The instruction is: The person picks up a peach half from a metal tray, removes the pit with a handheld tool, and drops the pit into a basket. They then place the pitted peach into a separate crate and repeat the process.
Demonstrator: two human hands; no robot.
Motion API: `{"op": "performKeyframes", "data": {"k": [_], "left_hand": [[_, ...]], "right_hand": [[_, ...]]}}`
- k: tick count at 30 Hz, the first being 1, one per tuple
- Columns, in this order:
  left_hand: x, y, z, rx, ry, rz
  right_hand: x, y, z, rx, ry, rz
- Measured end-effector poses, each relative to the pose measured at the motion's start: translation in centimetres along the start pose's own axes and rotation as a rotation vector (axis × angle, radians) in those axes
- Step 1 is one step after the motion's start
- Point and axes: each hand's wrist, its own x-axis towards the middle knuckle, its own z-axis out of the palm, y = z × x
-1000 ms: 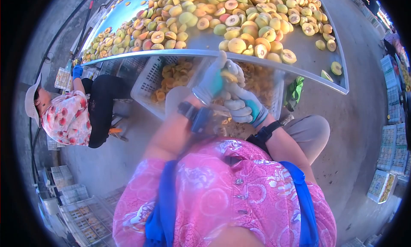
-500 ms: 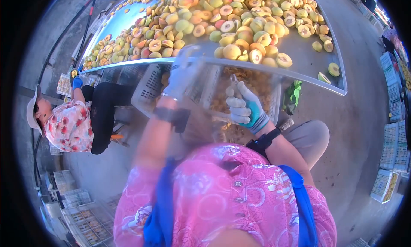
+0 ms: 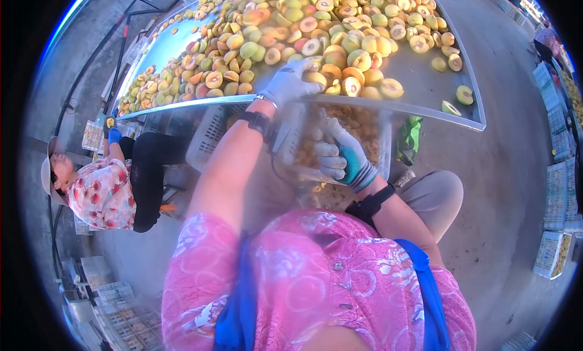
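My left hand (image 3: 288,85), in a pale glove, reaches over the near edge of the metal table (image 3: 419,113). Its fingers curl around a yellow peach half (image 3: 315,79) at the front of the fruit heap. Many halved peaches (image 3: 358,60), some with the pit showing, lie just beyond it. Below the table edge, my right hand (image 3: 340,153), in a white and green glove, is closed on a small metal tool (image 3: 323,113) with a rounded tip. The tool is partly blurred, and its handle is hidden in the fist.
Under the table stand white plastic crates (image 3: 209,132); one, below my right hand, holds orange-brown pieces (image 3: 355,121). A green bag (image 3: 410,138) hangs to its right. A co-worker (image 3: 100,190) sits at the left end. Stacked crates (image 3: 555,193) line the right side.
My left hand has moved right along the table edge, from a blur to resting on a peach half. My right hand has shifted slightly left, still holding the tool.
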Motion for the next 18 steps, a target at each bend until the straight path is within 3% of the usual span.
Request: {"op": "performKeyframes", "data": {"k": [2, 4, 5, 7, 8, 9, 11, 16, 18], "left_hand": [[-0.6, -0.5, 0.1, -0.048, 0.057, -0.052], [-1.4, -1.4, 0.4, -0.432, 0.114, -0.158], [-1.8, -1.7, 0.5, -0.429, 0.117, -0.157], [-2.9, -1.9, 0.6, -1.100, 0.246, -0.342], [-3.6, -0.5, -0.1, -1.305, 0.254, -0.328], [-4.1, 0.0, -0.2, -1.304, 0.259, -0.330], [-5.1, 0.8, 0.0, -1.783, 0.258, -0.149], [-7.1, 1.3, 2.6, -1.902, 0.185, -0.055], [-7.7, 1.4, 3.1, -2.034, 0.147, -0.079]], "right_hand": [[-0.1, -0.1, 0.9, -0.071, 0.027, -0.027], [-0.2, 0.1, 1.2, -0.143, 0.058, -0.053], [-0.2, 0.2, 1.3, -0.154, 0.048, -0.052], [-0.1, 0.2, 1.4, -0.168, 0.033, -0.050], [-0.1, 0.1, 1.5, -0.216, 0.063, -0.058], [0.0, 0.3, 1.6, -0.262, 0.095, -0.063], [0.2, 0.4, 1.9, -0.304, 0.152, -0.073], [0.9, 1.1, 4.4, -0.398, 0.351, -0.200], [1.1, 0.9, 3.4, -0.632, 0.408, -0.293]]}}
